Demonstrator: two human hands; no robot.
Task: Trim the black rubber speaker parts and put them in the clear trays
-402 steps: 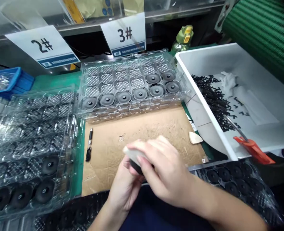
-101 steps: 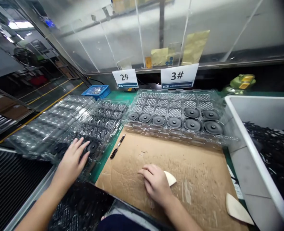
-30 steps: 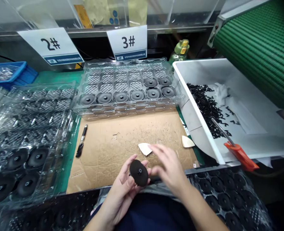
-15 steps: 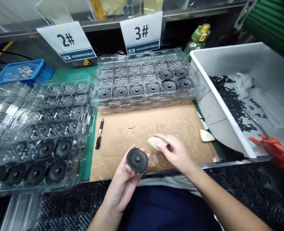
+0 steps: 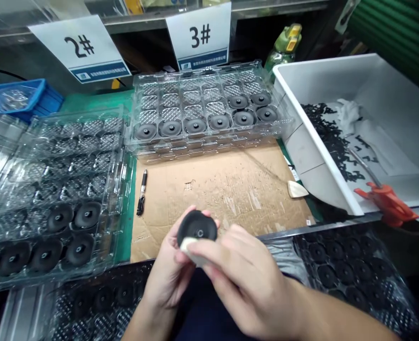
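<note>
My left hand (image 5: 164,270) is closed round a round black dished part (image 5: 196,222) with a small raised hub in its middle, held tilted towards me. My right hand (image 5: 250,277) pinches a white wedge-shaped pad (image 5: 194,254) and presses it against the part's near rim. The right fingers cover some of the pad and of the part's lower edge. Both hands are above the near edge of a brown cardboard sheet (image 5: 209,184). A second cream-coloured pad (image 5: 297,189) lies at the sheet's right edge.
Behind the cardboard stands a stack of clear trays (image 5: 195,137) with several black parts in it. More clear trays (image 5: 115,199) stand at left. A pen (image 5: 141,194) lies on the cardboard. At right are a white bin (image 5: 319,166) of small black pieces and an orange-handled tool (image 5: 387,201).
My right hand has moved left and closer, bringing the white pad from over the cardboard onto the black part. My left hand still holds the part. The view has shifted slightly.
</note>
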